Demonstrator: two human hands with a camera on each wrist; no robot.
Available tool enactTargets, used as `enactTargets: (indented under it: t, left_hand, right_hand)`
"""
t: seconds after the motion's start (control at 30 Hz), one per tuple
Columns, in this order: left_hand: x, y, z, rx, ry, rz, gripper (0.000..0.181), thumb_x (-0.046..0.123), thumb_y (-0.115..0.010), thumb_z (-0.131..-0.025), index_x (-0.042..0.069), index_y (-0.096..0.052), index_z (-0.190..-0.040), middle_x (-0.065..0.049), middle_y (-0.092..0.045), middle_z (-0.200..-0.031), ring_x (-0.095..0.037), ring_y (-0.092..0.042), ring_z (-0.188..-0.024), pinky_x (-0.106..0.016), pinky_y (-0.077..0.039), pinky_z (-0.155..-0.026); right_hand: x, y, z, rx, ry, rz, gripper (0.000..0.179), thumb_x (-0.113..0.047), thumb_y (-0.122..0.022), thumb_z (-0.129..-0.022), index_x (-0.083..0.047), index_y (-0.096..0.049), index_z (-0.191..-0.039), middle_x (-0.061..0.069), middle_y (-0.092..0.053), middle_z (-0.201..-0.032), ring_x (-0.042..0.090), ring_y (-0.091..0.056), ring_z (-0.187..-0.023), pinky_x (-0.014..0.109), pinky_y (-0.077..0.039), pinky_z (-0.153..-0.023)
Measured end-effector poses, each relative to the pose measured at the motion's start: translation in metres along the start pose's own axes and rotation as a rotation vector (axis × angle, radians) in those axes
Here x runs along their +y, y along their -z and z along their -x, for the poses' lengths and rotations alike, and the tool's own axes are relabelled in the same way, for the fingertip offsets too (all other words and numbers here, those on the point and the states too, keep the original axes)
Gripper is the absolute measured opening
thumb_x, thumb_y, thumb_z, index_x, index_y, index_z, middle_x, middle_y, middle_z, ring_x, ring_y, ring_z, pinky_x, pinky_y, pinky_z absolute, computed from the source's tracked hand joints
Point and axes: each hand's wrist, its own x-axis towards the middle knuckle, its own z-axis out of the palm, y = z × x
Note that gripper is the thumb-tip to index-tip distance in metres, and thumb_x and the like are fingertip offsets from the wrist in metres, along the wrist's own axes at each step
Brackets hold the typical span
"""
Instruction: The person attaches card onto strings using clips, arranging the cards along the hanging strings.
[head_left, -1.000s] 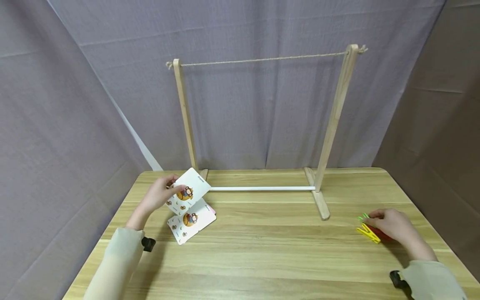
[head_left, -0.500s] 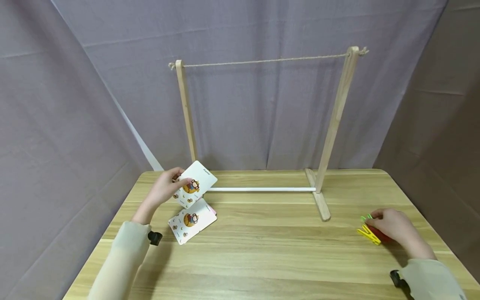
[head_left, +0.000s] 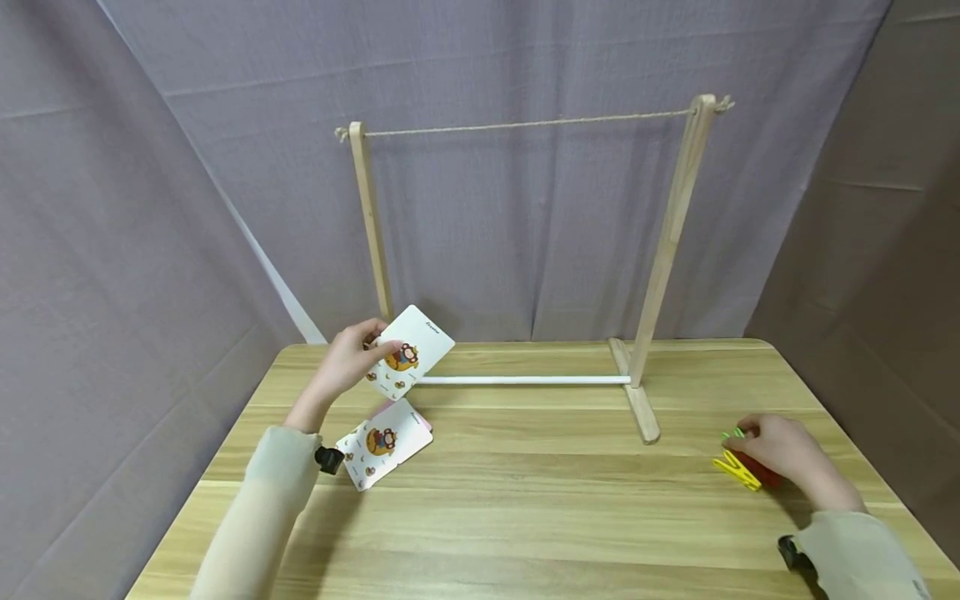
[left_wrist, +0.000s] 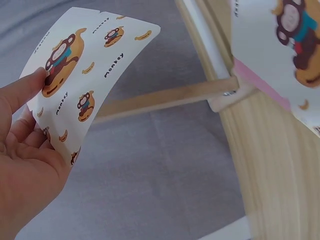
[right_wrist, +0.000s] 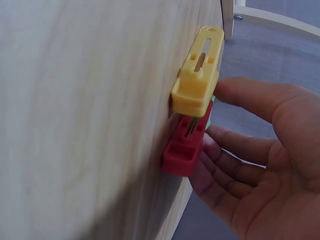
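Observation:
My left hand (head_left: 349, 360) pinches a white card (head_left: 422, 337) printed with a monkey on a banana, thumb on the front and fingers behind. In the left wrist view this card (left_wrist: 107, 60) bends slightly. Below it, a second monkey card (head_left: 390, 442) lies on the table with a pink edge showing beneath. My right hand (head_left: 780, 450) is low at the table's right side, thumb and index finger pinching a mostly hidden green clothespin (right_wrist: 212, 112). Beside the fingers lie a yellow clothespin (right_wrist: 197, 72) and a red clothespin (right_wrist: 185, 147).
A wooden frame stands at the back, with a left post (head_left: 371, 217), a right post (head_left: 671, 242) and a white bar (head_left: 525, 380) low between them. Twine (head_left: 525, 124) is strung between the post tops. Grey cloth (head_left: 465, 233) hangs behind the wooden table (head_left: 525, 517).
My left hand has moved up and to the right with the card, away from the card on the table. The right hand has stayed nearly still by the clothespins.

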Motion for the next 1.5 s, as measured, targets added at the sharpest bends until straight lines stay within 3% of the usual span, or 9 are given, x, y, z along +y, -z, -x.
enactTargets:
  t: [0.13,0.37,0.87,1.1,1.37,1.5]
  left_hand:
    - [0.004,-0.002,-0.004,0.006,-0.007,0.004,0.021,0.026,-0.072,-0.095,0.008,-0.068,-0.105,-0.007,-0.064,-0.078,-0.017,-0.052,-0.063,-0.028,-0.044,-0.055]
    - [0.013,-0.005,-0.011,0.023,-0.021,0.007,0.021,0.027,-0.073,-0.095,0.01,-0.069,-0.106,-0.006,-0.064,-0.079,-0.017,-0.053,-0.064,-0.028,-0.045,-0.056]
    - [0.024,-0.009,-0.019,0.034,-0.033,0.061,0.02,0.028,-0.073,-0.095,0.01,-0.069,-0.103,-0.006,-0.067,-0.082,-0.018,-0.055,-0.066,-0.028,-0.046,-0.057]
    - [0.026,-0.01,-0.023,0.023,-0.025,0.085,0.021,0.028,-0.072,-0.095,0.009,-0.068,-0.104,-0.008,-0.068,-0.083,-0.021,-0.058,-0.067,-0.029,-0.049,-0.058]
    - [0.028,-0.008,-0.026,0.03,-0.033,0.113,0.02,0.025,-0.072,-0.095,0.007,-0.068,-0.103,-0.01,-0.068,-0.083,-0.022,-0.059,-0.067,-0.03,-0.052,-0.056]
    - [0.032,-0.008,-0.029,0.028,-0.048,0.123,0.019,0.025,-0.072,-0.096,0.007,-0.068,-0.104,-0.01,-0.068,-0.083,-0.022,-0.06,-0.067,-0.033,-0.054,-0.056]
  right_hand:
    - [-0.003,0.0,-0.003,-0.012,-0.017,0.005,0.065,-0.041,-0.075,-0.088,0.018,-0.061,-0.11,0.034,-0.065,-0.105,0.048,-0.062,-0.092,0.059,-0.05,-0.079]
    - [-0.008,0.001,-0.004,-0.011,-0.022,-0.011,0.061,-0.037,-0.077,-0.086,0.018,-0.063,-0.108,0.034,-0.065,-0.105,0.052,-0.061,-0.094,0.06,-0.05,-0.08]
    - [-0.006,0.001,-0.005,0.005,-0.028,-0.037,0.044,-0.03,-0.076,-0.085,0.011,-0.068,-0.098,0.023,-0.068,-0.09,0.032,-0.062,-0.077,0.052,-0.052,-0.071]
    - [-0.006,0.007,-0.007,0.024,0.004,-0.049,0.048,-0.029,-0.074,-0.087,0.015,-0.066,-0.104,0.029,-0.068,-0.099,0.041,-0.065,-0.084,0.056,-0.053,-0.074]
    - [-0.009,0.018,-0.012,0.062,0.008,-0.09,0.048,-0.029,-0.069,-0.093,0.015,-0.064,-0.111,0.027,-0.069,-0.098,0.035,-0.065,-0.083,0.048,-0.053,-0.07]
    - [-0.01,0.024,-0.015,0.094,0.033,-0.113,0.048,-0.031,-0.067,-0.096,0.014,-0.065,-0.114,0.03,-0.068,-0.104,0.043,-0.065,-0.091,0.048,-0.053,-0.072]
